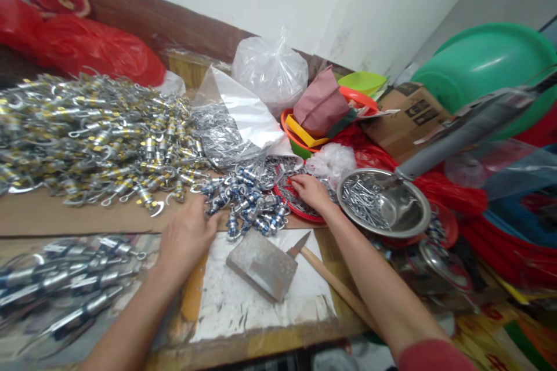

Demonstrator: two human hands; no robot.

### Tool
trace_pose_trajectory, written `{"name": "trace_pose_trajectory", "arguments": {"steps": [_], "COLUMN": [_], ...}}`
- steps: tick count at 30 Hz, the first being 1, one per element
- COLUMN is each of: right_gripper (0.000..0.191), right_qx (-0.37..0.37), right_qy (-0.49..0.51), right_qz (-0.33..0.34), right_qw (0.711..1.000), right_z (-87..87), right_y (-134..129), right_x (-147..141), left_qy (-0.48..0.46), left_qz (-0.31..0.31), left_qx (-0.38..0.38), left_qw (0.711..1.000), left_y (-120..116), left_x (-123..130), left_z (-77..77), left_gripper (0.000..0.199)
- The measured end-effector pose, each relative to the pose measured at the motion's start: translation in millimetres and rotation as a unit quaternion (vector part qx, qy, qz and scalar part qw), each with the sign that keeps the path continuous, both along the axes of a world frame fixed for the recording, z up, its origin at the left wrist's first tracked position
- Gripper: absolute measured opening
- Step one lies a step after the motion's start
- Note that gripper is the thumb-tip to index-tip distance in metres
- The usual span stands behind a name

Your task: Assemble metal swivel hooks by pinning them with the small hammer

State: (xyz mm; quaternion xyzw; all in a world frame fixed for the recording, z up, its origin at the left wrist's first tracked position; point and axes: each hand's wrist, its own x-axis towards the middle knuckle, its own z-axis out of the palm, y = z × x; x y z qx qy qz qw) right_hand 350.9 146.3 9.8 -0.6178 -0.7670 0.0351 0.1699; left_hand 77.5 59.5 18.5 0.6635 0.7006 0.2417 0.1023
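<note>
My left hand (pixel 185 232) rests at the left edge of a pile of small silver fittings with blue bands (pixel 250 200). Its thumb is spread away from the bent forefinger, and the other fingertips are hidden. Over a round red tray (pixel 307 217) of thin metal pins, my right hand (pixel 311 191) reaches in with fingertips drawn together; anything between them is too small to make out. In front of both hands, a grey metal block (pixel 263 264) lies on white paper (pixel 235 313). A pointed blade (pixel 300 243) and a wooden handle (pixel 335 278) lie beside it.
Silver-and-yellow fittings (pixel 96 133) are heaped at left, with larger blue-banded ones (pixel 65 278) nearer. A steel bowl (pixel 409 226) of metal pins stands right, under a grey tool handle (pixel 461 133). Behind are a clear bag (pixel 270 69), a cardboard box (pixel 404 116) and a green basin (pixel 491 75).
</note>
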Motion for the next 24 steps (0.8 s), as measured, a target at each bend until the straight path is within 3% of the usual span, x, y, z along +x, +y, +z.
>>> {"name": "trace_pose_trajectory", "arguments": {"steps": [3, 8, 12, 16, 19, 22, 24], "right_gripper": [0.031, 0.028, 0.018, 0.016, 0.018, 0.019, 0.018], "right_qx": [-0.022, -0.041, -0.020, 0.028, 0.067, 0.092, 0.087], "right_qy": [-0.019, -0.041, -0.046, -0.020, 0.016, 0.055, 0.084], "right_qz": [0.033, 0.064, 0.026, -0.021, -0.042, -0.048, -0.018], "right_qw": [0.999, 0.996, 0.998, 0.999, 0.997, 0.993, 0.992], "right_z": [-10.3, -14.9, -13.1, -13.9, -7.3, 9.2, 22.6], "right_y": [21.3, -8.3, -31.9, -36.2, -39.8, -60.0, -85.0], "right_x": [-13.1, -2.8, 14.4, 21.4, 20.9, 8.0, -10.0], "left_qy": [0.035, 0.049, 0.047, 0.019, -0.107, -0.205, -0.222], "left_qz": [0.005, 0.011, 0.013, 0.028, -0.054, -0.215, -0.275], "left_qx": [-0.015, -0.036, -0.029, 0.038, 0.108, 0.158, 0.191], "left_qw": [0.999, 0.998, 0.998, 0.999, 0.987, 0.942, 0.916], "left_y": [13.7, 10.1, -4.6, -26.9, -43.6, -57.1, -63.7], "left_x": [9.8, -5.3, -20.7, -30.4, -19.5, 6.2, 22.1], "left_z": [-8.7, -10.9, -4.2, 5.7, 9.7, 6.7, 1.8], "left_gripper": [0.033, 0.030, 0.029, 0.029, 0.023, 0.014, 0.011]}}
